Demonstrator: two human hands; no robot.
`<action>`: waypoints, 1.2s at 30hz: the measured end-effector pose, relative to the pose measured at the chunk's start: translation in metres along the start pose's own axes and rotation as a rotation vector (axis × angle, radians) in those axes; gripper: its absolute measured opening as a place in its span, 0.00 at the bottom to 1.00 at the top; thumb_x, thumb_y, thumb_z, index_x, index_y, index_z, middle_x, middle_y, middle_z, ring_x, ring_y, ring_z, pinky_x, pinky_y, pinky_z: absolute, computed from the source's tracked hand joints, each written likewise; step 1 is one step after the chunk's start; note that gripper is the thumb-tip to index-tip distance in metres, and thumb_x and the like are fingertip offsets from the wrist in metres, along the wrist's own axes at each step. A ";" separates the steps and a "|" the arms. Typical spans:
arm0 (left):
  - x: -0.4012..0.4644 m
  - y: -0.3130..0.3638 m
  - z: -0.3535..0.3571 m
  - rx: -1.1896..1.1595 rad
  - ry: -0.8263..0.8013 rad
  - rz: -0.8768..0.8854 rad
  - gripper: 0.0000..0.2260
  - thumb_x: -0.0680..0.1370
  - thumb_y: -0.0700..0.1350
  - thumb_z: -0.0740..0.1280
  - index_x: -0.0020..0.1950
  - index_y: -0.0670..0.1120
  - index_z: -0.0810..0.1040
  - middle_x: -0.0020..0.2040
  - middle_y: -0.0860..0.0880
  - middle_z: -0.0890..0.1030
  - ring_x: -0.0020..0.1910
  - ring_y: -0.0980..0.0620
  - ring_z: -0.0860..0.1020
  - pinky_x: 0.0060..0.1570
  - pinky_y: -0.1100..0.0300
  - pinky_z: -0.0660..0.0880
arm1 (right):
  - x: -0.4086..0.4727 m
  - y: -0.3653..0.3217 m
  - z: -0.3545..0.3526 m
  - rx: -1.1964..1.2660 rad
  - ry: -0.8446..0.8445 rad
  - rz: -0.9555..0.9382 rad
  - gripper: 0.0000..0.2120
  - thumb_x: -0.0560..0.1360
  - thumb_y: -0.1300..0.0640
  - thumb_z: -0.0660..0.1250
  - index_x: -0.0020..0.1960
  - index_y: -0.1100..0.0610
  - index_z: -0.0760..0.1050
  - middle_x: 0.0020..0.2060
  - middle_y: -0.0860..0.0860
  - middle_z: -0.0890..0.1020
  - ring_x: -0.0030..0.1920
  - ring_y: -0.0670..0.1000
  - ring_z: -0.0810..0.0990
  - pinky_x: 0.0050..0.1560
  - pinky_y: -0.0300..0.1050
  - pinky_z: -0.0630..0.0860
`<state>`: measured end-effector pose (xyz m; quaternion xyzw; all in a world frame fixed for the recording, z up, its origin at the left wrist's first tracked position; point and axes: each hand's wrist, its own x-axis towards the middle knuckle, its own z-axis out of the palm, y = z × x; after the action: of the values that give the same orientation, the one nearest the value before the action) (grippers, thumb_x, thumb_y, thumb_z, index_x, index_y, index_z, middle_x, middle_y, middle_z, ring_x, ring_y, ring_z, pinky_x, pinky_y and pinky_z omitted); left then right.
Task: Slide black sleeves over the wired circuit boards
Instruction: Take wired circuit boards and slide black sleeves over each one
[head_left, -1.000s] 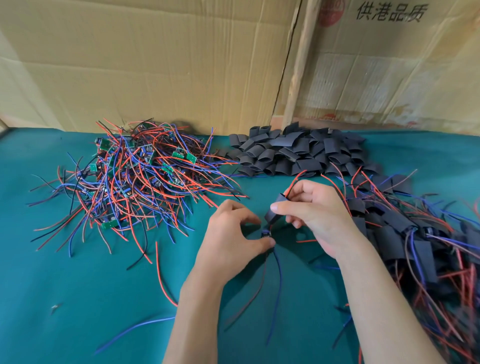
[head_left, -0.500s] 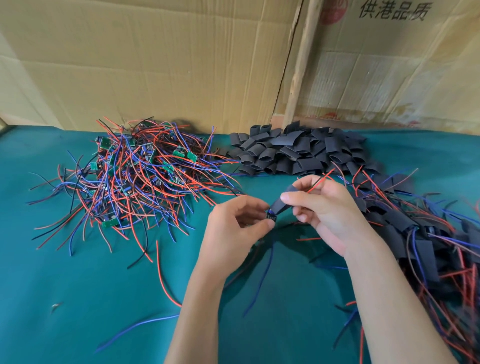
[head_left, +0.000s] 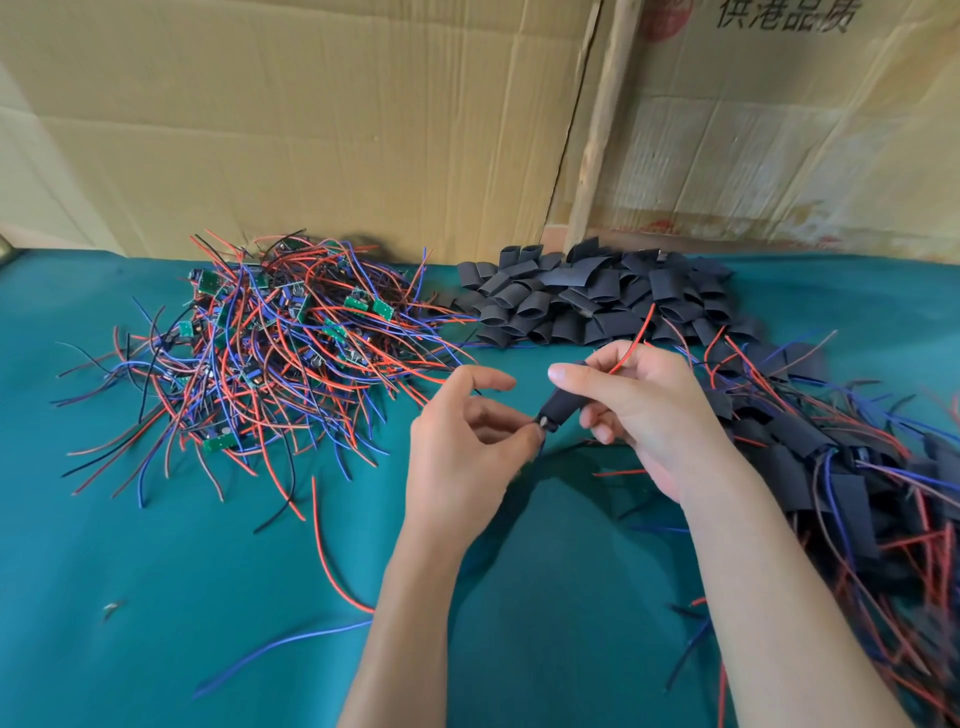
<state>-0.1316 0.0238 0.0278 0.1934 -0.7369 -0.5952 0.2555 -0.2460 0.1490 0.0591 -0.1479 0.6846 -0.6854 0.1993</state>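
Observation:
My right hand (head_left: 644, 415) grips a black sleeve (head_left: 562, 408) above the green cloth, with a red wire (head_left: 631, 340) rising out past its fingers. My left hand (head_left: 467, 452) pinches the end of the wired circuit board (head_left: 542, 423) where it sticks out of the sleeve's lower mouth. Most of the board is hidden inside the sleeve. A tangled heap of bare green boards with red, blue and black wires (head_left: 270, 353) lies at the left. A pile of loose black sleeves (head_left: 587, 301) sits behind my hands.
A heap of sleeved boards with wires (head_left: 841, 467) spreads along the right side. Loose red (head_left: 332, 556) and blue (head_left: 280, 649) wires lie on the green cloth (head_left: 130, 597) near my left forearm. Cardboard panels (head_left: 311, 130) stand upright along the back.
Both hands have lifted slightly away from me. The trailing blue and black wires that hung below the left hand are now hidden. The sleeve covers more of the board than before.

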 end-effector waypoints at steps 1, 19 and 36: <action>0.000 0.000 0.000 0.006 0.001 0.006 0.18 0.70 0.37 0.77 0.52 0.54 0.75 0.38 0.53 0.86 0.31 0.53 0.82 0.34 0.58 0.78 | 0.000 -0.001 0.000 0.003 -0.006 0.005 0.14 0.69 0.57 0.80 0.41 0.57 0.74 0.29 0.53 0.80 0.25 0.50 0.73 0.23 0.40 0.66; 0.000 -0.003 0.005 0.168 0.007 0.061 0.07 0.71 0.38 0.73 0.40 0.49 0.79 0.29 0.51 0.81 0.27 0.54 0.79 0.31 0.60 0.74 | -0.008 -0.002 0.009 -0.034 -0.176 0.136 0.10 0.74 0.58 0.76 0.45 0.57 0.75 0.31 0.51 0.81 0.25 0.49 0.74 0.22 0.38 0.66; 0.006 -0.005 -0.003 0.286 0.309 0.005 0.05 0.74 0.41 0.69 0.39 0.50 0.80 0.30 0.58 0.78 0.32 0.61 0.75 0.36 0.71 0.68 | -0.030 -0.080 -0.082 -1.059 0.350 -0.150 0.11 0.66 0.44 0.78 0.43 0.46 0.79 0.40 0.42 0.85 0.44 0.44 0.82 0.47 0.41 0.72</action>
<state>-0.1346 0.0170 0.0244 0.3150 -0.7663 -0.4473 0.3368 -0.2647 0.2343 0.1395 -0.1600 0.9456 -0.2749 -0.0678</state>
